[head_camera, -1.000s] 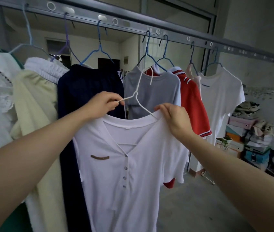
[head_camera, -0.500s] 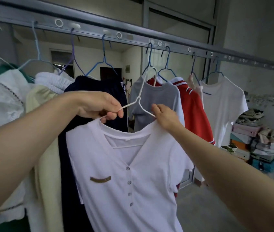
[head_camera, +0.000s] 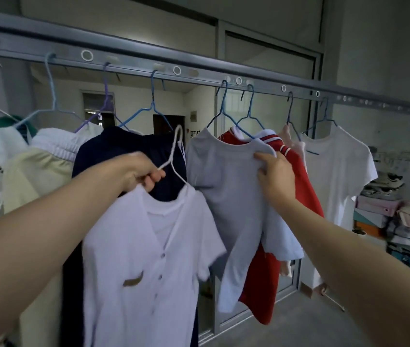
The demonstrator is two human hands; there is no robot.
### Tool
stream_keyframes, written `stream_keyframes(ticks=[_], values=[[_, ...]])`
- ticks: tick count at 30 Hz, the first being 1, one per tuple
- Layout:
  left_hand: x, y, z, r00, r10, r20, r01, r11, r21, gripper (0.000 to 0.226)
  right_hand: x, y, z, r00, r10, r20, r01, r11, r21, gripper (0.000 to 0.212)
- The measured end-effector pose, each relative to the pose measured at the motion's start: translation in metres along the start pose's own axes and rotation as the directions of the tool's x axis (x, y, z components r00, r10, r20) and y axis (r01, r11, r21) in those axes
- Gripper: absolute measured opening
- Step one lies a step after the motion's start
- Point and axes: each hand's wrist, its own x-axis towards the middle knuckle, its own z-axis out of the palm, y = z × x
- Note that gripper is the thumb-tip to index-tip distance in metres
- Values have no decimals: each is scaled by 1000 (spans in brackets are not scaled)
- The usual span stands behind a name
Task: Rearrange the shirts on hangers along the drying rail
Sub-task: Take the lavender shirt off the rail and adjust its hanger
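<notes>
The left hand [head_camera: 143,175] is gripping a white hanger [head_camera: 174,151] low on its wire, with the fingers curled round it. A buttoned white shirt [head_camera: 133,259] is hanging from it in front of the other clothes. The hanger's hook is pointing up, below the rail [head_camera: 199,71] and clear of it. Slightly farther out, the right hand [head_camera: 274,176] is clutching the shoulder of a grey shirt [head_camera: 226,191], bunching the cloth beside the collar. That shirt is hanging from a blue hanger [head_camera: 224,113] hooked on the rail. A red shirt [head_camera: 304,181] is hanging just behind it. A navy garment [head_camera: 113,151] is hanging behind the white shirt, with cream and white pieces [head_camera: 36,171] crowding to its left. A white tee [head_camera: 336,171] is hanging near the rail's right end. Beyond it, boxes [head_camera: 374,209] topped with shoes are standing against the wall.
</notes>
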Motion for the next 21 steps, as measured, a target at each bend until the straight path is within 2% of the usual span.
stream_keyframes(ticks=[3, 5, 9, 12, 15, 18, 21], values=[[1, 28, 5, 985, 143, -96, -159, 969, -188, 30, -4, -12, 10, 996, -57, -66, 61, 997, 53, 45], [2, 49, 15, 954, 250, -165, -282, 935, -213, 32, -7, -17, 20, 993, -91, -73, 98, 990, 97, 46], [9, 85, 31, 893, 338, -299, -405, 892, -203, 32, -7, -30, 26, 979, -198, -43, 202, 972, 118, 55], [19, 98, 42, 878, 341, -335, -421, 884, -204, 34, 0, -31, 24, 961, -276, -3, 274, 955, 109, 61], [35, 100, 55, 845, 398, -357, -452, 888, -81, 34, 9, -28, 20, 941, -335, 48, 327, 936, 131, 68], [51, 102, 65, 838, 400, -371, -442, 897, -31, 35, 14, -24, 18, 908, -413, 69, 403, 907, 126, 72], [63, 102, 70, 833, 403, -379, -431, 902, 13, 34, 18, -17, 20, 891, -450, 69, 425, 877, 224, 75]])
